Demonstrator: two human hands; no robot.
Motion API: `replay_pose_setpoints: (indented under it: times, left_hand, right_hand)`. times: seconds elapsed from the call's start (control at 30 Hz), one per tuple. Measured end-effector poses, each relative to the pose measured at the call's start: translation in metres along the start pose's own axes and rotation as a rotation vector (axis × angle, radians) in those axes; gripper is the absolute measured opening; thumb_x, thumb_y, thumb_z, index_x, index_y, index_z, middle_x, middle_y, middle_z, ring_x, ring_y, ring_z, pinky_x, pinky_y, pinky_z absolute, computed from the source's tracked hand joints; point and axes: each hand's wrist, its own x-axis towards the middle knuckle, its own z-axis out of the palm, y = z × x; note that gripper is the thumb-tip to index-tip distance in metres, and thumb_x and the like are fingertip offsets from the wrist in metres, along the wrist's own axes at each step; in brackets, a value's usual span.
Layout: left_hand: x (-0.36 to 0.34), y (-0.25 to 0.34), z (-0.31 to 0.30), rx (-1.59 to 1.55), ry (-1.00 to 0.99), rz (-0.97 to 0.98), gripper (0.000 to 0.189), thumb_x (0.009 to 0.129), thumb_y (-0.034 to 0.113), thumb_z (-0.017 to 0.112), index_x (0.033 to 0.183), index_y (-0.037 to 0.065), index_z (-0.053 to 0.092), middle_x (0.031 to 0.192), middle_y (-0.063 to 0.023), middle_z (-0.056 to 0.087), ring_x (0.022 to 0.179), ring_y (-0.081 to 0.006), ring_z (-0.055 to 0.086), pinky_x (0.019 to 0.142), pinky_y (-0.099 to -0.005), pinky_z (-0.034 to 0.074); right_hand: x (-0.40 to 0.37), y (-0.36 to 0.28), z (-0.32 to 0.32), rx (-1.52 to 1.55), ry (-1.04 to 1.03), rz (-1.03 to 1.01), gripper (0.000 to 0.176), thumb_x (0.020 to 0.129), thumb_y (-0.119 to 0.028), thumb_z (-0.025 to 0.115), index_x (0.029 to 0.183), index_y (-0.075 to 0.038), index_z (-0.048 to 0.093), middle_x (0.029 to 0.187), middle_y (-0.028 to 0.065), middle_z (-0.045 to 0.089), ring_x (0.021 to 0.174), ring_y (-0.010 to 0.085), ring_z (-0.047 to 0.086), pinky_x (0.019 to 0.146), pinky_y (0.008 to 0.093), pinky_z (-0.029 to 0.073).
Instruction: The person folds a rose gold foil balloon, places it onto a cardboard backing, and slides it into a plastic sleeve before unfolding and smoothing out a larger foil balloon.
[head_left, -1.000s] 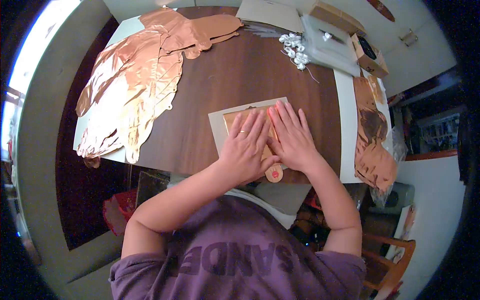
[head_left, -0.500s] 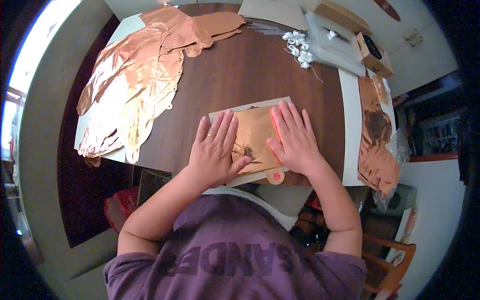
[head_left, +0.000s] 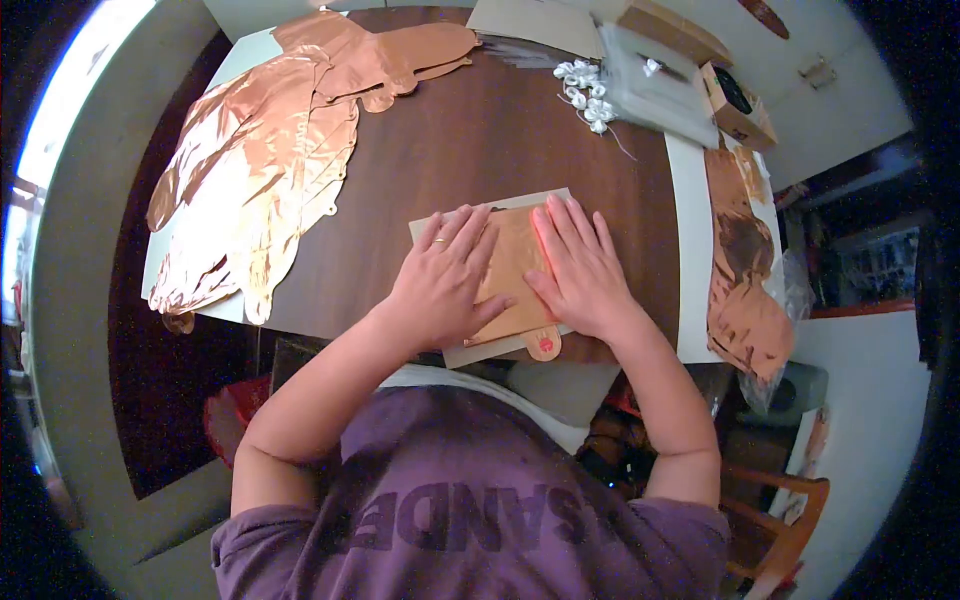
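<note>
A folded copper-coloured foil balloon (head_left: 514, 265) lies on a grey cardboard sheet (head_left: 425, 232) near the table's front edge. My left hand (head_left: 448, 272) rests flat on the foil's left part, fingers stretched out and a ring on one finger. Flat along the right side presses my right hand (head_left: 580, 265), its fingers also extended. A rounded tab (head_left: 543, 343) with a red mark sticks out at the foil's near edge. Both palms hide parts of the foil and the cardboard.
Flat copper foil balloons (head_left: 265, 150) are piled on the table's left. White ribbon coils (head_left: 590, 95), clear plastic bags (head_left: 655, 95) and a cardboard box (head_left: 738, 105) stand at the back right. More copper foil (head_left: 745, 265) lies along the right edge. A wooden chair (head_left: 785, 520) is at lower right.
My left hand has slid a little to the right across the foil, which now looks smoother there. My right hand stays in about the same place on it. The view has shifted slightly.
</note>
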Motion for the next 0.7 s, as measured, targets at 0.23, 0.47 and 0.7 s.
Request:
replay_pose_setpoints:
  times: [0.23,0.47,0.7]
  left_hand:
    - [-0.004,-0.007,0.001,-0.099,0.015,0.016,0.085,0.084,0.052,0.066,0.142,-0.005,0.038,0.149,-0.0236,0.038,0.139,-0.0398,0.034,0.116,-0.0508,0.023]
    - [-0.006,-0.011,0.006,-0.093,0.022,0.0,0.088,0.085,0.055,0.063,0.144,-0.004,0.036,0.151,-0.0227,0.036,0.141,-0.0382,0.032,0.117,-0.05,0.022]
    - [-0.009,-0.008,0.006,-0.022,-0.016,-0.018,0.087,0.089,0.058,0.055,0.146,-0.004,0.033,0.154,-0.0214,0.032,0.144,-0.0357,0.027,0.119,-0.049,0.018]
  right_hand:
    - [0.006,0.003,-0.002,0.107,0.032,-0.048,0.074,0.092,-0.042,0.057,0.15,-0.003,0.031,0.157,0.0193,0.026,0.146,0.0368,0.022,0.118,0.0548,0.015]
    - [0.006,0.006,-0.01,0.043,-0.045,-0.013,0.074,0.093,-0.044,0.056,0.149,-0.003,0.032,0.158,0.0161,0.026,0.146,0.0372,0.022,0.118,0.0546,0.014]
    - [0.002,0.004,-0.027,0.11,0.034,0.037,0.075,0.092,-0.044,0.056,0.147,0.002,0.033,0.157,0.021,0.027,0.146,0.0381,0.022,0.118,0.0546,0.013]
